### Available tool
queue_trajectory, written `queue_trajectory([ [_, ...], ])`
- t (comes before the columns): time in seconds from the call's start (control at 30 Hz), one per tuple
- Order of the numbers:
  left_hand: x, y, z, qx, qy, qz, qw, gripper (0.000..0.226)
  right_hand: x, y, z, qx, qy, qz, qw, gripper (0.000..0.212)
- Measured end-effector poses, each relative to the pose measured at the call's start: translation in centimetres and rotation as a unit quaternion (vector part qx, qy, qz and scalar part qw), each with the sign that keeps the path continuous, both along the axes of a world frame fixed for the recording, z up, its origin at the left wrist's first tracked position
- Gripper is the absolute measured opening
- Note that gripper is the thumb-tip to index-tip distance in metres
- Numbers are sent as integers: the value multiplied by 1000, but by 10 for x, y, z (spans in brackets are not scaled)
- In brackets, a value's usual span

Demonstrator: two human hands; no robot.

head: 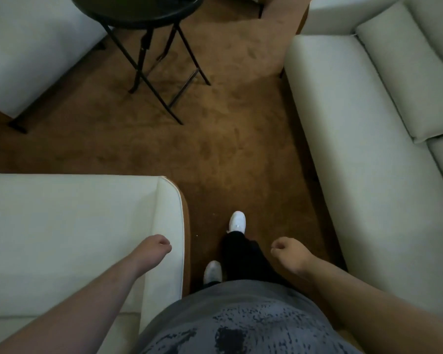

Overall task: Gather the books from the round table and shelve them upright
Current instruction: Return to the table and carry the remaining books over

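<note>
Brown carpet [228, 149] fills the middle of the view. A long pale sofa [356, 149] runs along the side from 1 to 4 o'clock, its back cushions toward the frame edge. A second pale sofa [74, 226] sits from 8 to 9 o'clock, its rounded arm nearest the centre. A third pale seat [31, 54] stands on dark legs at 10 o'clock.

The round table [138, 19], black with crossed folding legs, stands at 12 o'clock between the third seat and the long sofa, well apart from the person. Only the near part of its dark top is in frame, and whether books lie on it cannot be told from here.

At 6 o'clock is the person's grey patterned shirt [241, 315], with a black trouser leg [241, 254] above it.

Both bare forearms reach forward. The left hand [159, 245] hangs over the near sofa's arm at 7 o'clock; the right hand [288, 250] is over the carpet at 5 o'clock. Each has fingers loosely curled inward and holds nothing.

One white shoe [237, 222] is stepped ahead; the other shoe [212, 272] is closer in.
</note>
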State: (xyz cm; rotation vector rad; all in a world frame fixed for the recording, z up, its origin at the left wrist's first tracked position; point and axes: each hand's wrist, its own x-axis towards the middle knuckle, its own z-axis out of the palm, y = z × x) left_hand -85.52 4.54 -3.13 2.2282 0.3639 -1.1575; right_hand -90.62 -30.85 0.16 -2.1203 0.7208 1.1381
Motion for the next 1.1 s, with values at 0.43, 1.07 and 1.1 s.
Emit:
queue_trajectory([
  [0.43, 210, -66, 13, 14, 9, 41, 999, 20, 252, -85, -15, 13, 6, 37, 999, 41],
  [1.07, 466, -105, 6, 16, 44, 57, 997, 21, 491, -149, -34, -12, 33, 36, 999, 36],
  [1.1, 484, -106, 5, 18, 48, 50, 997, 25, 509, -152, -34, -17, 33, 39, 999, 37],
])
